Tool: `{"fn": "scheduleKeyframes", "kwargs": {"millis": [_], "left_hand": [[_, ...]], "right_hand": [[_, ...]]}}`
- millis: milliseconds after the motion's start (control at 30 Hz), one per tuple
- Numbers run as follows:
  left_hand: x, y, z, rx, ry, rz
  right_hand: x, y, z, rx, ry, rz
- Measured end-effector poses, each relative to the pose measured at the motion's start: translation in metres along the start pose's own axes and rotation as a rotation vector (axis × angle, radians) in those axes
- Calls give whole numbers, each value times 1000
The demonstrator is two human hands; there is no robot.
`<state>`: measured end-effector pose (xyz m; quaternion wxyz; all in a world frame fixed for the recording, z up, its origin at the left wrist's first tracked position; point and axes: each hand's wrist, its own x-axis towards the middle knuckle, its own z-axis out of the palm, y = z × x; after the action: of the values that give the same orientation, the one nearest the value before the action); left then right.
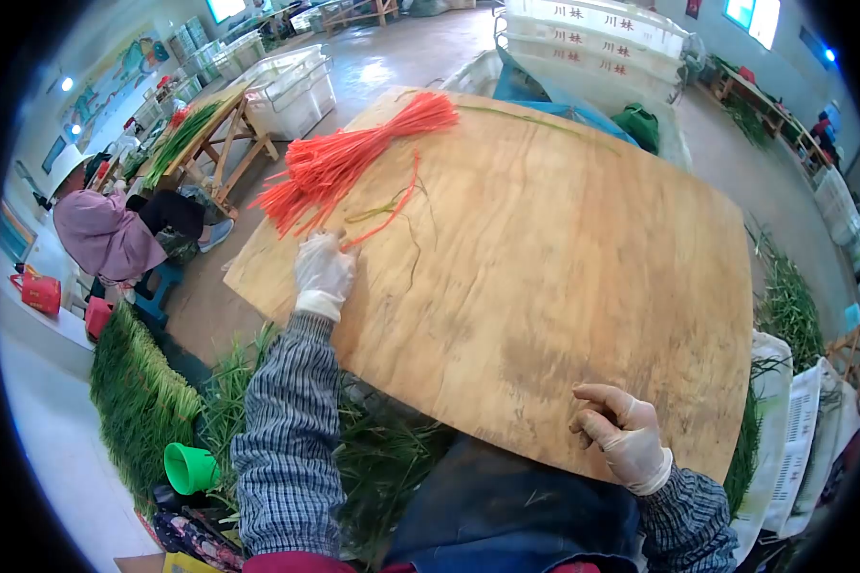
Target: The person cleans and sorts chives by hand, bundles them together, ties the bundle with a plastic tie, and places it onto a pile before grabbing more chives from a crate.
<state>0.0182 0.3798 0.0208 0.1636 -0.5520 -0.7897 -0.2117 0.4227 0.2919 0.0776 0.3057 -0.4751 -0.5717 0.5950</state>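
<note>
A bundle of thin red plastic strips (339,167) lies fanned out on the wooden board (545,258), towards its far left. One loose red strip (392,212) bends from beside the bundle to the fingertips of my left hand (323,270). That hand wears a thin whitish glove, and its fingers are closed at the strip's near end. A few thin green stalks (380,210) lie next to the strip. Over the board's near right part is my right hand (628,437), gloved, its fingers loosely bent and apart from the thumb, with nothing between them.
Long green leaves (143,392) are heaped at the left, beside a green cup (191,468). A seated person (115,229) is further left. White crates (592,43) stand behind the board; more white baskets (793,449) and greens (788,296) are at the right.
</note>
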Motion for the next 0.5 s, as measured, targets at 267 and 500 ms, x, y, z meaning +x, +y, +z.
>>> {"fn": "scheduleKeyframes", "kwargs": {"millis": [267, 500], "left_hand": [[-28, 51, -9, -144, -163, -3], [-119, 127, -82, -730, -413, 2]], "right_hand": [[63, -28, 14, -110, -76, 56], [113, -16, 66, 42, -147, 287]]}}
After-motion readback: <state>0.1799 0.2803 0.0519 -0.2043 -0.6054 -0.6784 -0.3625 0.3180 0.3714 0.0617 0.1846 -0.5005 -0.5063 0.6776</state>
